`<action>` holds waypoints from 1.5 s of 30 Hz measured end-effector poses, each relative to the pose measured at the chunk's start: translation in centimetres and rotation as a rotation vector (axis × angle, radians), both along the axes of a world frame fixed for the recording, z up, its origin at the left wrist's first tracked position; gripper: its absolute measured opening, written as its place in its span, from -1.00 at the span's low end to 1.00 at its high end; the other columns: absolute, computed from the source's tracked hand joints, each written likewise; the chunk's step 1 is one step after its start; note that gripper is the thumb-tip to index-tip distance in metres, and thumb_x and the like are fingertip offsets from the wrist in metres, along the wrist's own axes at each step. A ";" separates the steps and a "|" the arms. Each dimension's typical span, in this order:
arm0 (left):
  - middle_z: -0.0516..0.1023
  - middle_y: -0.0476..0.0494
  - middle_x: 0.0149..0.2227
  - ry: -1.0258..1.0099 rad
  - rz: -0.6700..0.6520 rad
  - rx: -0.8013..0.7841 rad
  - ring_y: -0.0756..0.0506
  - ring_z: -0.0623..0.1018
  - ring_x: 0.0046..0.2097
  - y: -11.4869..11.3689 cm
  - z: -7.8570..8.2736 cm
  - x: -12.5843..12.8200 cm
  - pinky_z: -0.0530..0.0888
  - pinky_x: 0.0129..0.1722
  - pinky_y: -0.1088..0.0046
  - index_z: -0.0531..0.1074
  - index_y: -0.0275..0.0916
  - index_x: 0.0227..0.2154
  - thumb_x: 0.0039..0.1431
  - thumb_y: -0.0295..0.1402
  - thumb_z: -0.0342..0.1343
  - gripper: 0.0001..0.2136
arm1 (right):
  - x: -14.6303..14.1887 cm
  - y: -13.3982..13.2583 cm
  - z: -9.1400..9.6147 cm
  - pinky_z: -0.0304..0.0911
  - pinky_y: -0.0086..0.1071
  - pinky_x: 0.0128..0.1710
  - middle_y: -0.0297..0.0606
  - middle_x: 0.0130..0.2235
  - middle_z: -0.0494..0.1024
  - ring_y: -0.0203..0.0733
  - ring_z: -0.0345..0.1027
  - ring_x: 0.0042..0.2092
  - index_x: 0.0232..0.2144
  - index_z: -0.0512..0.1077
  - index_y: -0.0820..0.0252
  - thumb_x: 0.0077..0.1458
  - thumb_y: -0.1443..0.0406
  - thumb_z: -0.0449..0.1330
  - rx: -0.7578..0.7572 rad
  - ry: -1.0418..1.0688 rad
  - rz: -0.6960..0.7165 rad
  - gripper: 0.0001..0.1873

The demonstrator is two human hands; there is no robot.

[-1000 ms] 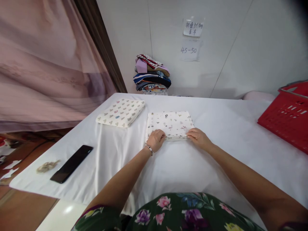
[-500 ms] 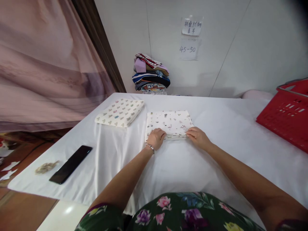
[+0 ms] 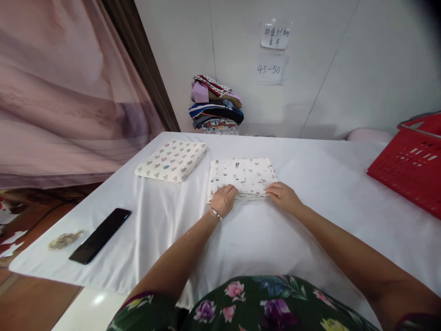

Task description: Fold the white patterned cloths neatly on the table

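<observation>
A folded white cloth with small printed figures (image 3: 243, 175) lies on the white-covered table (image 3: 310, 220) in front of me. My left hand (image 3: 223, 199) grips its near left corner with curled fingers. My right hand (image 3: 283, 195) pinches the near right corner. To its left rests a second folded cloth with heart-like shapes (image 3: 171, 160), untouched.
A black phone (image 3: 100, 235) and a small tan crumpled scrap (image 3: 63, 240) lie near the table's left edge. A red plastic basket (image 3: 409, 168) stands at the right. A pile of folded coloured fabrics (image 3: 215, 105) sits against the wall. A pink curtain (image 3: 62, 92) hangs at the left.
Almost nothing differs; both hands stay on the near edge of the printed cloth, and the view has shifted slightly.
</observation>
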State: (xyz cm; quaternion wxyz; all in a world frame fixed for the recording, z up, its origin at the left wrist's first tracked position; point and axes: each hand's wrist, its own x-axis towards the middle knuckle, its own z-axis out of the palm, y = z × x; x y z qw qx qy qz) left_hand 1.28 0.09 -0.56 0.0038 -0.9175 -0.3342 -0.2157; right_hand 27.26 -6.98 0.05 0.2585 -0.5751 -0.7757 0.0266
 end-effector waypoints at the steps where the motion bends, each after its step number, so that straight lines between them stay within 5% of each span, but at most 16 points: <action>1: 0.42 -0.14 -0.17 0.013 -0.003 0.000 -0.08 0.39 -0.22 -0.1 0.0 0.0 0.34 -0.23 0.35 0.40 -0.19 -0.27 0.14 -0.55 -0.16 -0.75 | 0.0 0.0 0.0 0.26 -0.29 -0.24 -0.25 -0.23 0.49 -0.17 0.32 -0.19 -0.30 0.49 0.09 0.16 0.27 -0.02 -0.010 0.037 -0.023 -0.74; 20: 0.41 -0.12 -0.18 0.002 0.035 -0.017 -0.10 0.36 -0.20 -0.5 0.1 0.7 0.32 -0.21 0.32 0.45 -0.15 -0.30 0.20 -0.34 -0.06 -0.83 | 0.0 -0.5 -0.2 0.24 -0.24 -0.18 -0.19 -0.17 0.45 -0.13 0.28 -0.14 -0.26 0.40 0.14 0.13 0.38 -0.06 0.079 -0.094 0.078 -0.75; 36: 0.44 -0.11 -0.25 -0.057 0.077 -0.096 -0.09 0.38 -0.22 -0.5 0.5 1.4 0.30 -0.22 0.35 0.39 -0.23 -0.37 0.18 -0.46 -0.07 -0.86 | 0.3 0.1 -0.7 0.27 -0.29 -0.23 -0.16 -0.18 0.48 -0.13 0.30 -0.18 -0.26 0.45 0.21 0.16 0.38 -0.05 0.142 -0.284 0.081 -0.73; 45: 0.46 -0.14 -0.25 -0.040 -0.035 0.112 -0.11 0.38 -0.23 -0.5 -0.4 0.9 0.28 -0.24 0.33 0.39 -0.25 -0.36 0.21 -0.45 -0.10 -0.84 | 0.9 -0.1 -1.7 0.25 -0.27 -0.23 -0.11 -0.21 0.48 -0.14 0.29 -0.21 -0.26 0.43 0.25 0.11 0.45 -0.08 0.217 -0.282 0.071 -0.70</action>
